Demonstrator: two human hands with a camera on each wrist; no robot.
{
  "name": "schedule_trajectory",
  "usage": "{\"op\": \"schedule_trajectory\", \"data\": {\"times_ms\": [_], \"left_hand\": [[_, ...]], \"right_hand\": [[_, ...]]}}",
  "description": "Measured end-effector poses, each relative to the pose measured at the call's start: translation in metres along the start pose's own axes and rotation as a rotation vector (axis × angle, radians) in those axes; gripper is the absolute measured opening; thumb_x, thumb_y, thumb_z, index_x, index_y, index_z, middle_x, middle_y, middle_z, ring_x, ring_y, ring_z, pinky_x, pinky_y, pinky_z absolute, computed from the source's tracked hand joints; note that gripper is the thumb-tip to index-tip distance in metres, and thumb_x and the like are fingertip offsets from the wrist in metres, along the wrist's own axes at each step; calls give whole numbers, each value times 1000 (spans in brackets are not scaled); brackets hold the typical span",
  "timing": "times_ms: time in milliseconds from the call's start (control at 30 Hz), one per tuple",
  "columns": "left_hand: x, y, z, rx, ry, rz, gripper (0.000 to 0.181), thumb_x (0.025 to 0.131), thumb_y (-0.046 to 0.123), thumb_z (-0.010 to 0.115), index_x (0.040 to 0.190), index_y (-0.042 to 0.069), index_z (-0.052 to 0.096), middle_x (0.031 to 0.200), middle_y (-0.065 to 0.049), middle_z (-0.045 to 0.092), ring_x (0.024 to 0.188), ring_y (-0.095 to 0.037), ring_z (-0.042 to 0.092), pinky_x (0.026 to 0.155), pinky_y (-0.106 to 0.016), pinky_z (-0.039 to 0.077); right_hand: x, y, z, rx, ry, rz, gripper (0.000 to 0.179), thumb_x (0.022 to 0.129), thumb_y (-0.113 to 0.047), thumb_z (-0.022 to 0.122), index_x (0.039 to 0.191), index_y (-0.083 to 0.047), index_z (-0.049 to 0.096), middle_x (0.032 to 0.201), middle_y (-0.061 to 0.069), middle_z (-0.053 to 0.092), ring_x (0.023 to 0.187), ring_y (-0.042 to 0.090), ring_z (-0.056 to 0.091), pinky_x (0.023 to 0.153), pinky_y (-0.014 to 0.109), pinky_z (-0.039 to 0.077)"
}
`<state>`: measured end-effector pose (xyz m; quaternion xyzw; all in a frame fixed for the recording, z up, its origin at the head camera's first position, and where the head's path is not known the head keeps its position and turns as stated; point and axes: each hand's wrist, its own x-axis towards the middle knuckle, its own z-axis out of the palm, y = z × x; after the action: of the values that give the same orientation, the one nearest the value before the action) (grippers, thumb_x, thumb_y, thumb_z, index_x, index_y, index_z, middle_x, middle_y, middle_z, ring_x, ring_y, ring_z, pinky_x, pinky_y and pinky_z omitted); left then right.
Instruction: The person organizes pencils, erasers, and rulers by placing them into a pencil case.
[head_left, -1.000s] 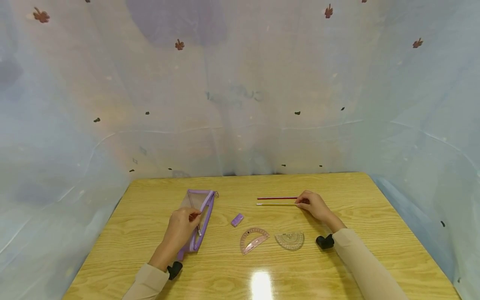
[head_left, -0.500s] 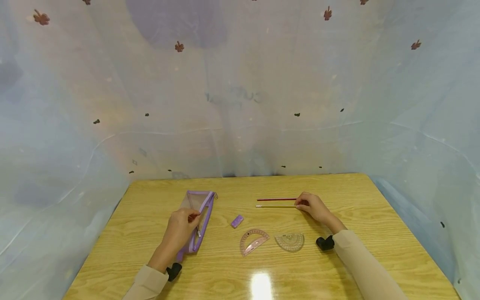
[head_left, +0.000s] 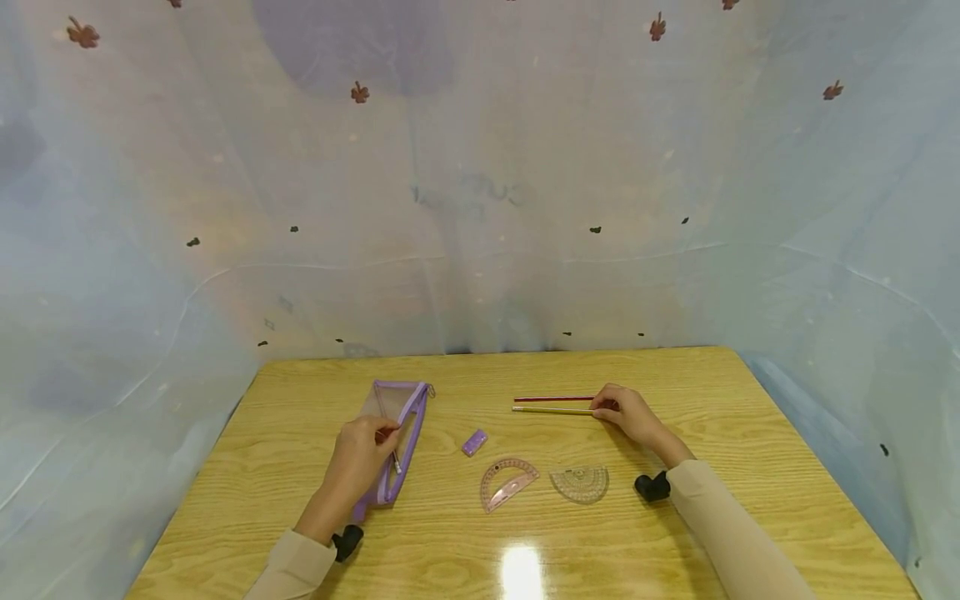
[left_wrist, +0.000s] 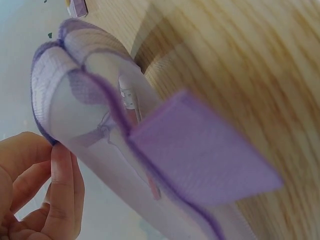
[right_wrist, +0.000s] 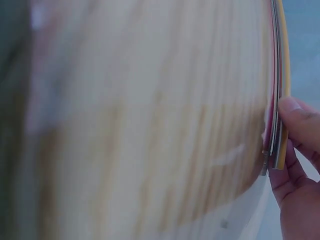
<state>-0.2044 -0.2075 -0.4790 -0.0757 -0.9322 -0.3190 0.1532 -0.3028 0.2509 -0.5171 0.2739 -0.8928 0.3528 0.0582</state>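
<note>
On the left lies a see-through mesh pencil case (head_left: 396, 395) with purple trim, its mouth spread. My left hand (head_left: 356, 457) pinches the edge of its opening between thumb and fingers. A pencil (left_wrist: 128, 98) with a white eraser end shows inside the case. On the right, my right hand (head_left: 628, 415) pinches a yellow pencil (head_left: 551, 410) near its right end, with its eraser end pointing left. Just beyond it, nearly parallel, is a red pencil (head_left: 551, 398), whose right end the fingers cover in the head view.
Between the hands lies a purple eraser (head_left: 475, 442). Nearer the person are a pink protractor (head_left: 495, 498) and a clear protractor (head_left: 581, 483), flat on the wooden table (head_left: 637, 550). A patterned curtain (head_left: 480, 208) hangs behind the table.
The yellow pencil's eraser end has shifted slightly toward the red pencil, so the yellow one now slants a little. The left hand and pencil case stay in place.
</note>
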Motion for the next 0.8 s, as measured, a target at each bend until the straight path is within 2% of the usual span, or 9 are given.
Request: {"op": "schedule_trajectory", "data": {"times_ms": [500, 667, 800], "left_hand": [[0, -2, 1, -5, -4, 4, 8, 89, 3, 73, 95, -1, 77, 82, -6, 70, 74, -17, 67, 63, -30, 57], [1, -1, 1, -7, -4, 1, 8, 90, 3, 73, 96, -1, 77, 83, -6, 70, 75, -18, 67, 63, -30, 57], [1, -1, 1, -4, -6, -1, 8, 90, 3, 73, 96, -1, 77, 83, -6, 70, 75, -18, 67, 63, -31, 57]], "right_hand": [[-1, -1, -3, 0, -36, 40, 5, 92, -3, 68, 95, -4, 72, 91, 2, 64, 79, 16, 57, 70, 30, 50], [-1, -4, -4, 16, -36, 38, 5, 93, -3, 68, 96, -3, 72, 92, 3, 64, 79, 16, 57, 69, 30, 50], [-2, -7, -6, 39, -22, 4, 6, 93, 0, 67, 96, -2, 71, 92, 5, 64, 78, 15, 57, 68, 30, 50]]}}
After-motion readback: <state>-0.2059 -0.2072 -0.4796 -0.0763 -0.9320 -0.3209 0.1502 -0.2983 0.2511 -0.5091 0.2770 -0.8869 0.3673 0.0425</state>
